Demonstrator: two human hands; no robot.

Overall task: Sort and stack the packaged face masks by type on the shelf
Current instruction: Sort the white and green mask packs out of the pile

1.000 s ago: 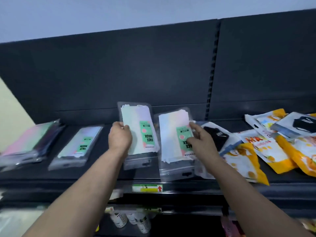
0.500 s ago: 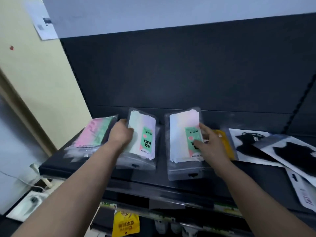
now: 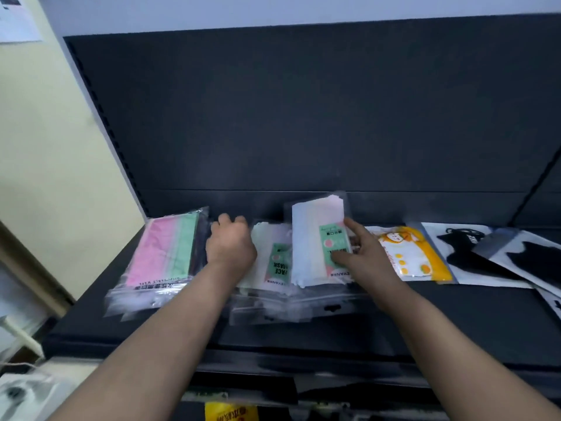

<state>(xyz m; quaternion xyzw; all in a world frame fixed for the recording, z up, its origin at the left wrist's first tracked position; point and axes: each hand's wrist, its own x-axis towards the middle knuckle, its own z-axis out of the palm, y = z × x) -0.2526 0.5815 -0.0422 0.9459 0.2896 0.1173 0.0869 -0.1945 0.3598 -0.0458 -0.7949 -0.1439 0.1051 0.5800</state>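
Note:
My left hand (image 3: 231,245) rests curled on the left edge of a clear mask pack with a green "FACE MASK" label (image 3: 274,262), which lies flat on the dark shelf (image 3: 455,323). My right hand (image 3: 361,256) grips a second pack of the same kind (image 3: 315,247), tilted up and overlapping the right side of the first. A pink-and-green mask pack stack (image 3: 165,256) lies just left of my left hand. To the right lie a yellow cartoon mask pack (image 3: 413,256) and black mask packs (image 3: 473,253).
The dark back panel (image 3: 303,117) rises close behind the packs. A cream wall (image 3: 45,147) bounds the shelf's left end. More black mask packs (image 3: 540,268) overlap at the far right. A yellow packet (image 3: 230,413) hangs on the level below.
The left pack has been laid down flat next to the pink-and-green stack. My right hand has brought its pack leftward until it overlaps the left pack. The view shifted slightly left.

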